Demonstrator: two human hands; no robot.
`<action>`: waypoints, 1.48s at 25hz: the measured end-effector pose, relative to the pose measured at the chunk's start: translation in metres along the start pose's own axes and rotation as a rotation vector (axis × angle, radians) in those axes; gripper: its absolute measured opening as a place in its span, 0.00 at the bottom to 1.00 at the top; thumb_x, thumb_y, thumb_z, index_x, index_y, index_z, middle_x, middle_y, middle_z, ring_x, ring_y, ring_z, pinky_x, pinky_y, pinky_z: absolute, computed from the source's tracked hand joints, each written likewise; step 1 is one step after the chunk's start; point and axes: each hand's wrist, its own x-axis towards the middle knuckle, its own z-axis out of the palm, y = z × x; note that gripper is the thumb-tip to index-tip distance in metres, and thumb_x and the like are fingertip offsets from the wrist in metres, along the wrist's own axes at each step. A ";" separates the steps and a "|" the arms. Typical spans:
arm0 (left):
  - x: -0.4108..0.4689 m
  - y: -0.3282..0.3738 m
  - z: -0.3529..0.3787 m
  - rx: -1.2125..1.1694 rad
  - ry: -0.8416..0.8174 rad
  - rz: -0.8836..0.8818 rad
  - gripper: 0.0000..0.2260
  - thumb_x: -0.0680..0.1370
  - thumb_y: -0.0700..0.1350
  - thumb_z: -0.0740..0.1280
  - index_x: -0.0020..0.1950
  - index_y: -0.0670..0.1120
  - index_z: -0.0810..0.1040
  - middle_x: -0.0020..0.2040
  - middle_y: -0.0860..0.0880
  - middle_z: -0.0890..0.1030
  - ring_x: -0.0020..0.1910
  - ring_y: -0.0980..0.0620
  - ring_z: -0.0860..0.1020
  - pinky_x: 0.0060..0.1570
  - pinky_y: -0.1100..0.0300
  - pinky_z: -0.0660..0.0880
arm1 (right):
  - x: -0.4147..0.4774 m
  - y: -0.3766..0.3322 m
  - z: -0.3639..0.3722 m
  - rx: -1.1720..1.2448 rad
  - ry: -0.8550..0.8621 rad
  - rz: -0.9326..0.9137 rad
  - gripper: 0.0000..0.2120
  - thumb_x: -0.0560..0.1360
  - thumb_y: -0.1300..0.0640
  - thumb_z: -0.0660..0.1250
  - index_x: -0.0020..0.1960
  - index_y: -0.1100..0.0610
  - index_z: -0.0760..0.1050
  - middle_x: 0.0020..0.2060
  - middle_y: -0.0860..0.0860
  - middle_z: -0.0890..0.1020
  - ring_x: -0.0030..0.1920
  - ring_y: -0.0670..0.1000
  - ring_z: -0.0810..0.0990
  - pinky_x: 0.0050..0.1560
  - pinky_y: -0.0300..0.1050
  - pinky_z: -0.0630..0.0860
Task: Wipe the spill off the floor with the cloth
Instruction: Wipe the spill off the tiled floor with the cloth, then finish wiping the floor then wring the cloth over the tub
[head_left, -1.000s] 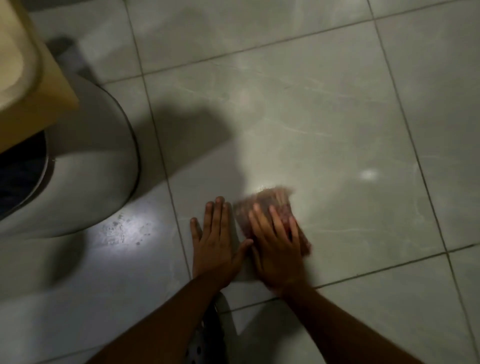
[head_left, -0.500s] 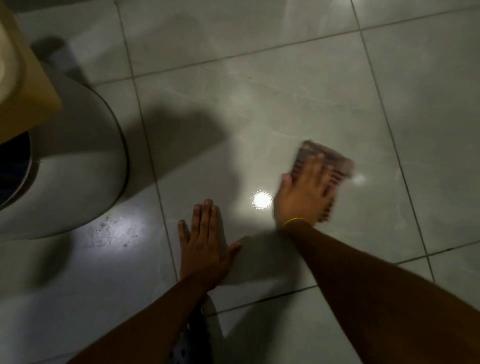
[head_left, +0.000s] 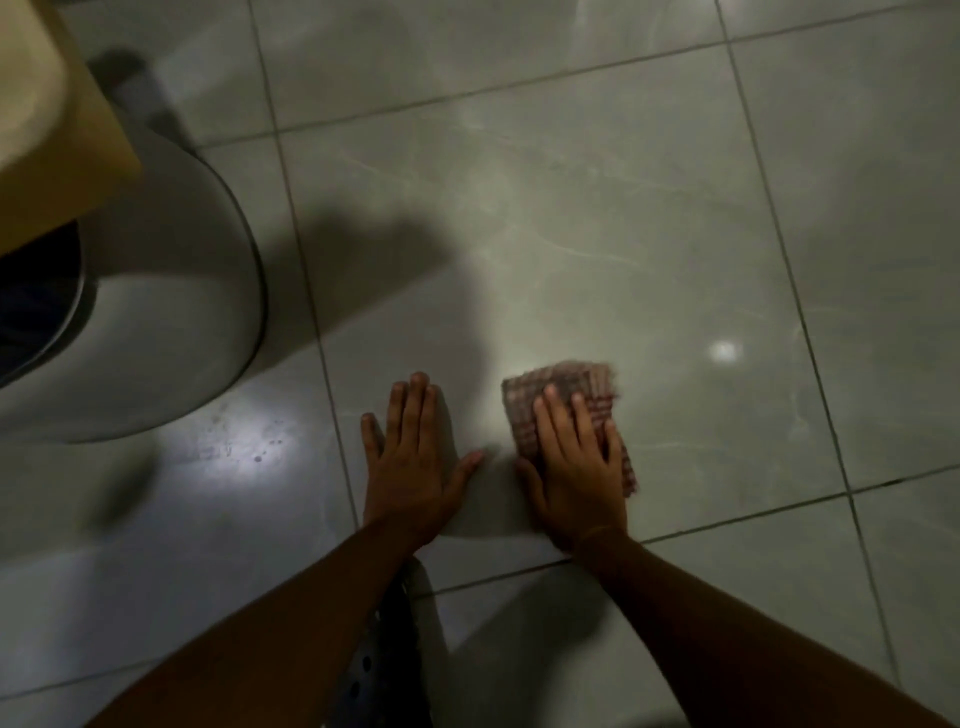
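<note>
My right hand (head_left: 574, 467) is lying flat on the cloth (head_left: 563, 395), palm down, fingers stretched forward and slightly apart; it is pressing the cloth against the floor (head_left: 597, 218) rather than pinching it. The far end of the cloth is showing beyond my fingertips and a strip is showing along the right side of my hand. The cloth is checked in reddish brown and pale tones, and its far edge is blurred.

My left hand (head_left: 410, 462) is resting flat on the floor just beside the right, not touching the cloth. Its fingers are lying close together and the thumb is angling out toward the right hand, with a narrow gap of bare tile between the two.

Both hands are sitting on the same large grey tile, close to the grout line at its near edge. I cannot tell where the spill is on the glossy surface. A small bright light spot (head_left: 723, 351) is reflecting on the tile to the right of the cloth. To the left, on the neighbouring tile, a brighter patch is showing small dark specks (head_left: 258, 457). Further left a rounded grey bin (head_left: 156, 322) is standing on the floor, and a tan box (head_left: 57, 171) is overlapping its top in the upper left corner.
</note>
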 end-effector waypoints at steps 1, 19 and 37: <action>0.001 0.006 -0.004 -0.015 0.012 -0.039 0.42 0.81 0.71 0.49 0.87 0.46 0.49 0.88 0.46 0.46 0.87 0.44 0.44 0.82 0.34 0.45 | 0.020 -0.005 -0.006 0.010 -0.006 0.074 0.38 0.84 0.33 0.52 0.87 0.53 0.57 0.86 0.53 0.61 0.85 0.60 0.61 0.80 0.66 0.58; 0.057 0.149 -0.133 -0.789 -0.198 -0.373 0.12 0.78 0.44 0.72 0.61 0.45 0.79 0.58 0.43 0.84 0.57 0.44 0.82 0.54 0.60 0.77 | 0.068 -0.019 -0.147 1.034 0.038 0.894 0.21 0.72 0.60 0.72 0.65 0.54 0.79 0.54 0.59 0.86 0.56 0.62 0.85 0.58 0.53 0.82; 0.033 -0.032 -0.526 -0.538 0.253 -0.140 0.25 0.74 0.58 0.68 0.70 0.53 0.81 0.56 0.54 0.84 0.55 0.54 0.79 0.59 0.64 0.67 | 0.210 -0.277 -0.451 0.604 -0.115 -0.174 0.35 0.77 0.61 0.64 0.83 0.49 0.65 0.84 0.56 0.62 0.70 0.67 0.78 0.71 0.57 0.76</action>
